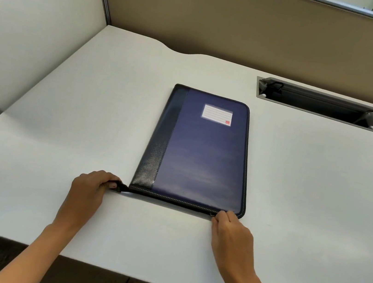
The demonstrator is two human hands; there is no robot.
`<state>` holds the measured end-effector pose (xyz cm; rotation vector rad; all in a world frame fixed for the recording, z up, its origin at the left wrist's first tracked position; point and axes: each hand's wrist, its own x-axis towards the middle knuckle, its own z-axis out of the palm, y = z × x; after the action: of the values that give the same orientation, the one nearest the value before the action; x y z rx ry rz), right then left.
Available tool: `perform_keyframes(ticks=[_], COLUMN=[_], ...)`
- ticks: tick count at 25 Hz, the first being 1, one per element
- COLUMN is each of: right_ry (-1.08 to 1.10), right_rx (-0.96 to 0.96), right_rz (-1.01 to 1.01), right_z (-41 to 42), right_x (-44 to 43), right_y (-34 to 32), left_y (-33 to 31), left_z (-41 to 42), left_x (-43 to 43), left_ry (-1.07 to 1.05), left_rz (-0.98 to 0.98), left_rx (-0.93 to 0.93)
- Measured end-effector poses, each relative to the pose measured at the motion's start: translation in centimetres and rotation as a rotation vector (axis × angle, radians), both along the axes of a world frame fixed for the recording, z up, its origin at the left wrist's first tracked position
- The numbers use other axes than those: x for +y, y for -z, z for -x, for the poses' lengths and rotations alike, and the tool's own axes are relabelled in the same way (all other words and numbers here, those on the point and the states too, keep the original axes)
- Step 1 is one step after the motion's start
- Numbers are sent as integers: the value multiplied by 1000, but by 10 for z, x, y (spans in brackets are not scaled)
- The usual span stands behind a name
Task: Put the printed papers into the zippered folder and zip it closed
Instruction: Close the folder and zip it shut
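A dark blue zippered folder [199, 150] lies flat and closed on the white desk [51, 194], with a black spine strip on its left and a white label near its top. My left hand [89, 191] pinches the black zipper tail [123, 187] that sticks out at the folder's near left corner. My right hand [230, 230] pinches the metal zipper pull [212, 215] on the near edge, close to the near right corner. No printed papers are in sight.
An open cable hatch [319, 105] with a raised grey lid sits in the desk at the back right. A white rounded divider [35, 29] stands on the left and a beige partition [246, 24] runs along the back. The desk's front edge is close to my forearms.
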<state>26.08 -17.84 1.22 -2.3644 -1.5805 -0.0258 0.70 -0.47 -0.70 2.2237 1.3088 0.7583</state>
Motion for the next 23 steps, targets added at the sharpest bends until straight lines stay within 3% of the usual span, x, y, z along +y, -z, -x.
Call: perform_keyframes(ticks=[10, 15, 17, 19, 23], right_ry=[248, 170, 143, 141, 154], right_rx=[225, 294, 327, 349, 349], right_rz=[-155, -207, -241, -276, -341], right_z=[-42, -54, -58, -61, -62], right_x=[-20, -24, -27, -30, -32], right_y=[5, 11, 14, 16, 22], left_y=[1, -3, -10, -18, -20], left_z=[0, -8, -19, -43, -122], left_x=[0, 2, -6, -19, -57], left_ry=[14, -12, -9, 100, 508], left_rz=[45, 171, -23, -196, -237], left_rx=[-26, -20, 121, 196, 131])
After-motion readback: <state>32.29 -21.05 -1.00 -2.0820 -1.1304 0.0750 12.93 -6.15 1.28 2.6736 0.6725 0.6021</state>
